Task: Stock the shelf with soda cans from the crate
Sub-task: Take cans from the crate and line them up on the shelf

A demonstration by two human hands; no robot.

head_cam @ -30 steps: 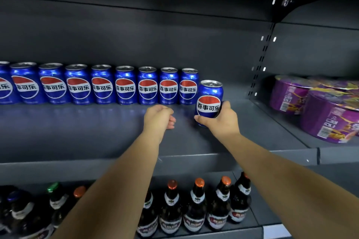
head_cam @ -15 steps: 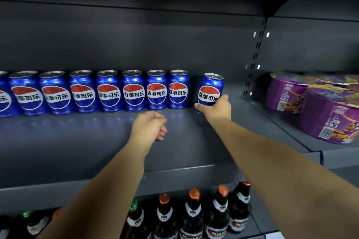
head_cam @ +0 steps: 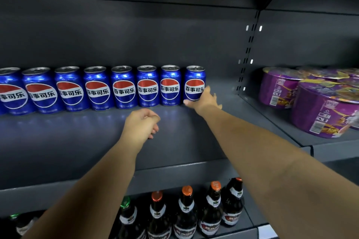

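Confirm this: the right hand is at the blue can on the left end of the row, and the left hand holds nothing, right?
Not quite. The head view shows the right hand at the blue can on the right end of the row, not the left. The left hand does hold nothing.

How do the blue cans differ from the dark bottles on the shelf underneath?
The blue cans are squat, straight-sided and silver-topped; the dark bottles narrow to slim necks with orange caps, one green. The cans stand in one row at the back of the upper shelf; the bottles stand on the lower shelf. The right hand touches the end can; no hand touches a bottle. Both kinds stand upright, labels facing out.
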